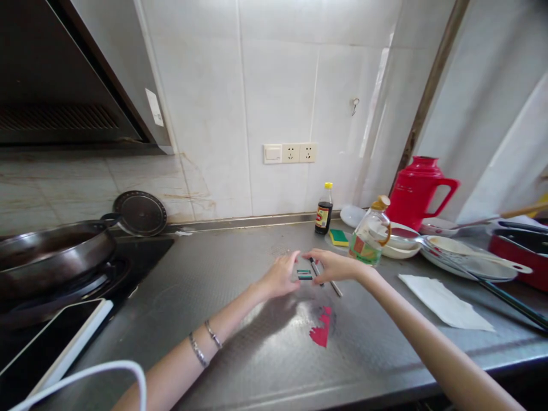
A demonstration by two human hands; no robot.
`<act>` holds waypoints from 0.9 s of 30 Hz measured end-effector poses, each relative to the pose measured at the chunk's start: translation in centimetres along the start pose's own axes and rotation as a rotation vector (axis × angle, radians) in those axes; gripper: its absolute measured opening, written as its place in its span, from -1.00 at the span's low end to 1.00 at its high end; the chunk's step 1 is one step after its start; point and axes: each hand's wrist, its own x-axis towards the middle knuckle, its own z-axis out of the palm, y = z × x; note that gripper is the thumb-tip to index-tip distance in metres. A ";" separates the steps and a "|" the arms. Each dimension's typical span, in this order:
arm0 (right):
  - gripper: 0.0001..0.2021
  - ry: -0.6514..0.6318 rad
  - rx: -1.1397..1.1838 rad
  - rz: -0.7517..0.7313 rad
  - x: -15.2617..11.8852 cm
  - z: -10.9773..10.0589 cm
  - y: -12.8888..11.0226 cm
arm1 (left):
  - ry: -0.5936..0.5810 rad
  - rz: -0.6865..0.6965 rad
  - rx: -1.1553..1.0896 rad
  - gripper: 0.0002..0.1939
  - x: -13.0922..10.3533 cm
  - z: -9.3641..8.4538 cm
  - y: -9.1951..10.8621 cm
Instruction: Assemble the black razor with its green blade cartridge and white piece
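The left hand and right hand are flanking a striped item; whether they're grasping it, I cannot tell. A slim rod is lying beside the right hand.

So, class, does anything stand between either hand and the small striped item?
Nothing visible blocks the left hand. A dark pen-like stick lies between the striped item and the palm of the right hand.
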 end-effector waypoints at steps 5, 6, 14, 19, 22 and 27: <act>-0.45 0.020 -0.099 -0.010 -0.4 0.6 -1.3 | 0.026 0.026 -0.005 -0.22 0.2 0.3 1.4; -0.48 0.029 -0.121 -0.007 -0.4 0.7 -1.1 | 0.033 0.036 0.005 -0.23 0.2 0.4 1.4; -0.47 -0.012 -0.150 0.168 -0.6 -0.1 6.4 | 0.087 -0.030 0.083 -0.42 -1.5 -0.7 -2.0; -0.44 -0.133 -0.151 0.378 -1.1 0.2 10.8 | 0.078 -0.126 0.108 -0.51 -3.0 -1.7 -5.0; -0.47 -0.137 -0.126 0.397 -1.1 0.7 11.8 | 0.077 -0.162 0.115 -0.54 -3.6 -2.0 -5.9; -0.47 -0.073 -0.125 0.392 -0.7 0.9 12.5 | 0.055 -0.196 0.126 -0.56 -4.3 -2.3 -6.4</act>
